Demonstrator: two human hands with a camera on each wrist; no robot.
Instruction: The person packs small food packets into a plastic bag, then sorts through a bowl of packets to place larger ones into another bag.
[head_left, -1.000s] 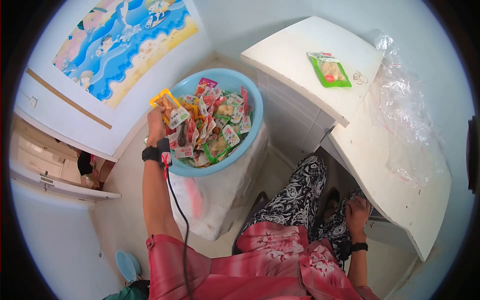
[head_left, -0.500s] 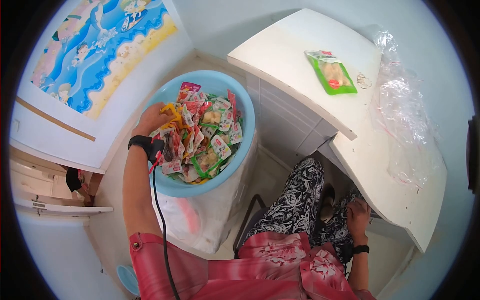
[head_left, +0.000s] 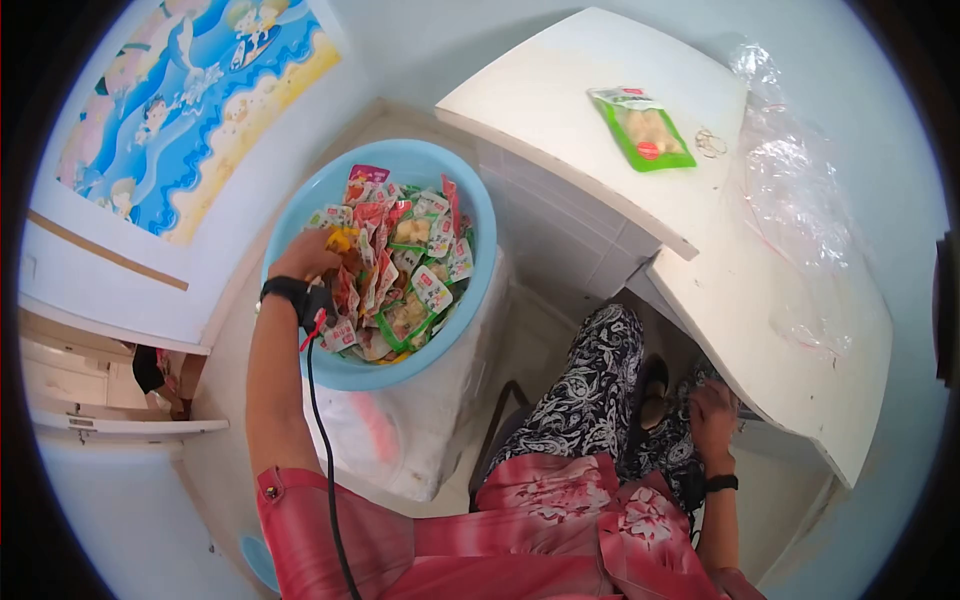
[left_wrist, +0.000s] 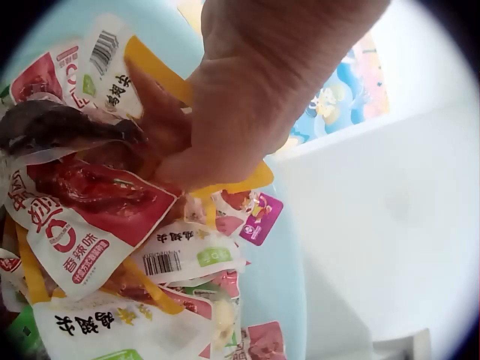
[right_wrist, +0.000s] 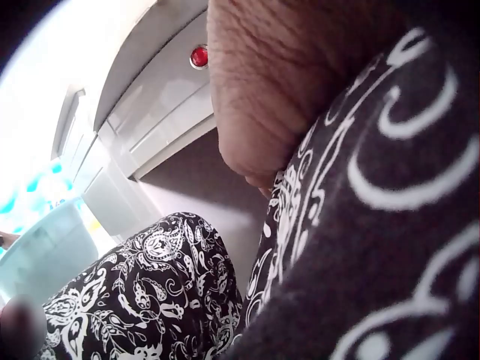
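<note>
The yellow-edged packet (head_left: 342, 238) is a flat sealed snack pouch with a yellow border, a white barcode label and brown food inside. It lies on the heap of packets (head_left: 410, 285) by the left rim of the blue basin (head_left: 400, 375). The left hand (head_left: 305, 255) has its fingers (left_wrist: 169, 124) clenched on it. In the left wrist view its yellow border (left_wrist: 146, 64) runs slantwise from upper left to lower right under the hand, but most of it is covered, so its long axis is unclear.

The heap holds red, green, yellow and white pouches, too many to count. There is one basin, set on one white sack (head_left: 400, 430).

One green packet (head_left: 640, 128) lies flat on the bench (head_left: 560, 110), well back from its front edge. Just beside it is one clear plastic bag (head_left: 790, 190).

The right hand (head_left: 712, 410) rests on the patterned trouser leg (head_left: 590, 400) below the bench edge; I cannot tell how its fingers lie.
</note>
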